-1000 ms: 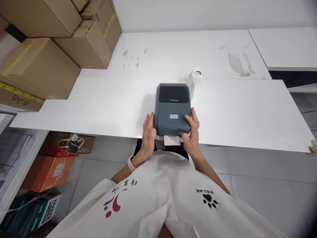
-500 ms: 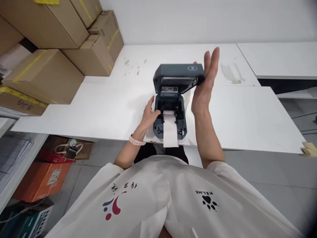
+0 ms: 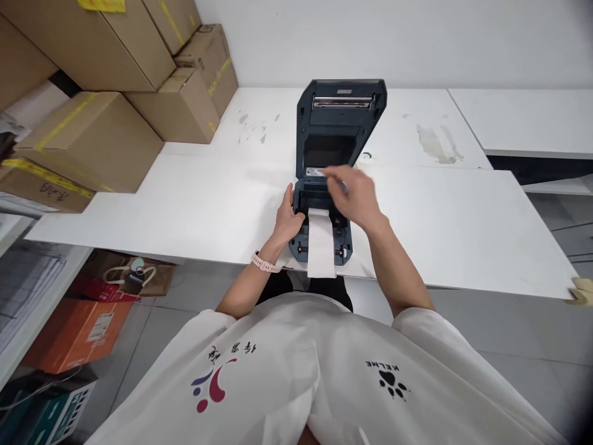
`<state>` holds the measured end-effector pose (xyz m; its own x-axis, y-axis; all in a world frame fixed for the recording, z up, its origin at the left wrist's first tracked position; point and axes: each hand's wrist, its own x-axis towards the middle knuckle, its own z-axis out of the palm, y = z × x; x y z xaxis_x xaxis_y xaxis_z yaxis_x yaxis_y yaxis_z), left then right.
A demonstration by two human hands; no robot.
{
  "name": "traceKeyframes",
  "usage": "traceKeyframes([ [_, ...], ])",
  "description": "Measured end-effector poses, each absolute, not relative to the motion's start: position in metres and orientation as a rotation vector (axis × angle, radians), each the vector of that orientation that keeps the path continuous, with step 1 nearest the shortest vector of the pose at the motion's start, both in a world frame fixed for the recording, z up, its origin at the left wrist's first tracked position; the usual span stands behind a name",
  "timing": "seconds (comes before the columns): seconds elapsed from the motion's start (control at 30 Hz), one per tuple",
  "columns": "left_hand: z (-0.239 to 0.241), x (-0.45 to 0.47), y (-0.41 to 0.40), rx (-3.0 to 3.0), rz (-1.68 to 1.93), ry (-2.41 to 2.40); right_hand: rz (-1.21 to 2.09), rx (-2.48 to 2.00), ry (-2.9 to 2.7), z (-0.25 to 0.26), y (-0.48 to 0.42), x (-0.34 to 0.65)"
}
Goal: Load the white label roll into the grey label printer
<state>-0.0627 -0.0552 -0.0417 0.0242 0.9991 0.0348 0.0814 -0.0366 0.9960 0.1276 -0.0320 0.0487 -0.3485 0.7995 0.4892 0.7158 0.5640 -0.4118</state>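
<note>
A dark grey label printer stands at the table's front edge with its lid raised and tilted back. A white paper strip runs out of its base toward me and hangs over the front. My left hand grips the left wall of the base, thumb over the inner edge and fingers outside. Above the right part of the base is my right hand, fingers bent, slightly blurred, with a gap between thumb and forefinger. I see nothing held in it. It hides part of the printer's hinge area and inside.
The printer stands on a white table against a white wall. Taped cardboard boxes are stacked at the left. An orange box sits on the floor below left. At the right is a lower shelf opening.
The lid has swung further up and back. My right hand has left the lid and come down and left over the base. My left hand keeps its grip on the printer.
</note>
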Motion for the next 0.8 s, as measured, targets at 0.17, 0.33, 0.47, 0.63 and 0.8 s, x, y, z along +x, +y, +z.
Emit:
traceKeyframes([
  [0.17, -0.044, -0.062, -0.054, 1.251, 1.212, 1.235, 0.216, -1.459, -2.871, 0.038, -0.038, 0.1],
  [0.33, -0.042, -0.06, -0.055, 1.253, 1.218, 1.258, 0.733, -1.117, -2.878, 0.049, -0.032, 0.114],
  [0.47, -0.04, -0.061, -0.058, 1.249, 1.193, 1.262, 1.179, -0.742, -2.518, 0.061, -0.044, 0.18],
  [0.63, -0.042, -0.063, -0.059, 1.25, 1.163, 1.284, 1.177, -1.098, -2.083, 0.048, -0.062, 0.27],
  [0.8, -0.042, -0.062, -0.058, 1.225, 1.178, 1.275, 1.083, -1.418, -1.694, -0.003, -0.033, 0.29],
])
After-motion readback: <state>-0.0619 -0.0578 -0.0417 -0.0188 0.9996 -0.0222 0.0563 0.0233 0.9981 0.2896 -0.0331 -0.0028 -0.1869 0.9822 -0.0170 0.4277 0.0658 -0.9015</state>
